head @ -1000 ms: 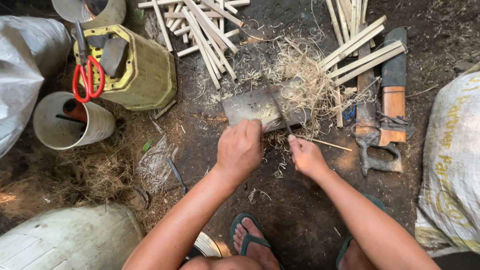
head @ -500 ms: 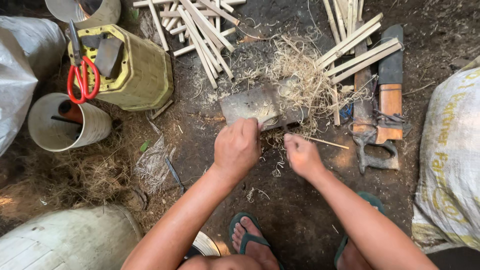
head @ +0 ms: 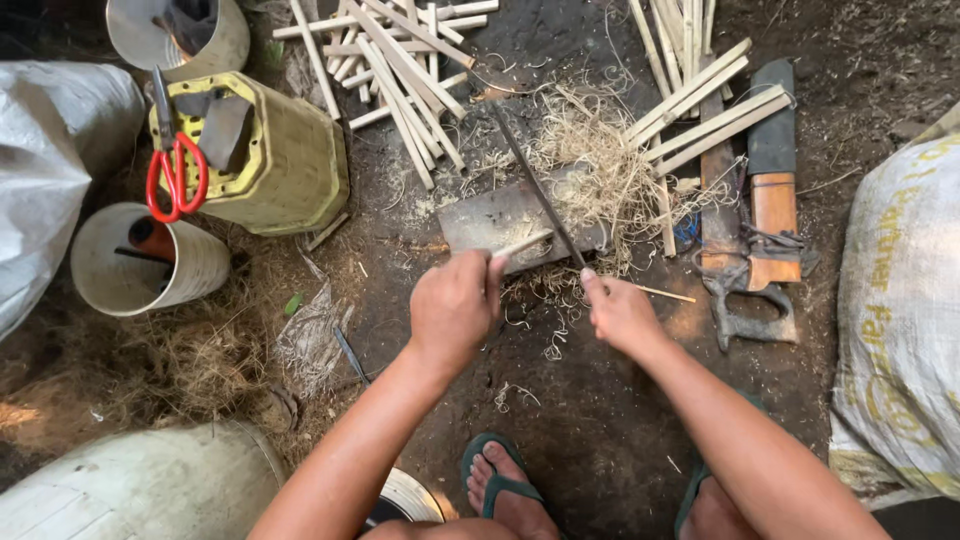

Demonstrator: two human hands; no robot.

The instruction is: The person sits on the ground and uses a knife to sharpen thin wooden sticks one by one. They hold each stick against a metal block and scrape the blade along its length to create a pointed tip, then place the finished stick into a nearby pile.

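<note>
Two hands: both mine, low over the dirt floor, one at each end of the work.
Left hand [head: 455,305]: clenched around the handle of a broad knife [head: 500,222], whose flat grey blade lies across the ground toward the shavings.
Right hand [head: 620,312]: pinching the near end of a thin dark bamboo strip [head: 535,185] between thumb and fingers.
Strip: slants up and away from my right hand, crossing over the knife blade.
Shavings [head: 595,150]: pale curls heaped just beyond the blade, under the strip.
Split sticks [head: 400,60]: piled at the top, more fanned out to the right.
Saw [head: 745,270]: lies right of my right hand, beside a sheathed blade.
Left side: red-handled scissors [head: 175,180] on a yellow-green container [head: 290,160], pale pot [head: 190,270] below it.
</note>
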